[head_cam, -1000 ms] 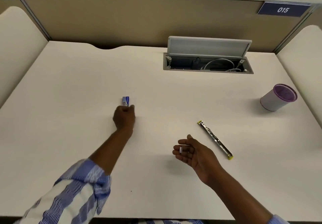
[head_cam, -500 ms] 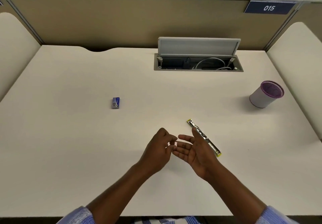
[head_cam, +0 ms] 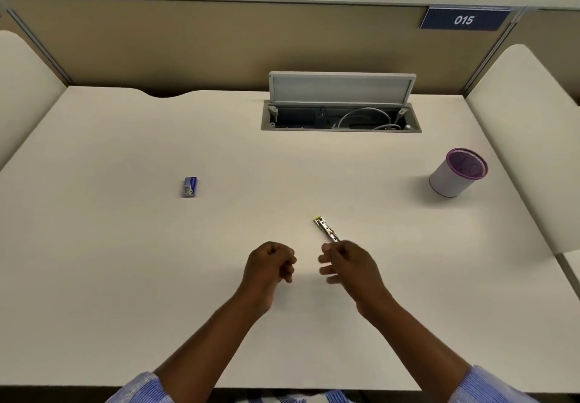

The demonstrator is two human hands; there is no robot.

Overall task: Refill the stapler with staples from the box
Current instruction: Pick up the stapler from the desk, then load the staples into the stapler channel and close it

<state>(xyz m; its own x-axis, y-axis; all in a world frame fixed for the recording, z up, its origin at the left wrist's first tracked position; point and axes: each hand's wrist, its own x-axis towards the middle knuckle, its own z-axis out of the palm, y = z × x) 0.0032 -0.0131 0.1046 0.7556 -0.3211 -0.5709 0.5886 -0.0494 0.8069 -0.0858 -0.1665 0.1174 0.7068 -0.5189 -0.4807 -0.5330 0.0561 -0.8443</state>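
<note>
The left hand [head_cam: 271, 263] is hovering just beside and to the near left of the stapler [head_cam: 327, 230], its fingers curled into a loose fist; a second ago that hand was well away at the staple box [head_cam: 190, 187], and half a second ago it was meeting the right palm, where a small pale piece had been resting. Whether the left fingers are now pinching that piece is too small to tell. The right hand [head_cam: 348, 266], which was lying palm-up beside the stapler, is now turning over and reaching onto the stapler's near end, covering it; it is blurred, so I cannot tell whether the fingers are already closing on the metal or only arriving. The stapler itself is lying flat and slanted on the desk [head_cam: 125, 277], its yellow-tipped far end pointing away from the person. The staple box is sitting well apart to the stapler's far left, no longer touched. A purple-rimmed cup [head_cam: 456, 173] is standing well off to the stapler's far right. I judge that the fetching step is over and the loading step is beginning: the right hand is probably steadying the stapler while the left is readying the staples.
</note>
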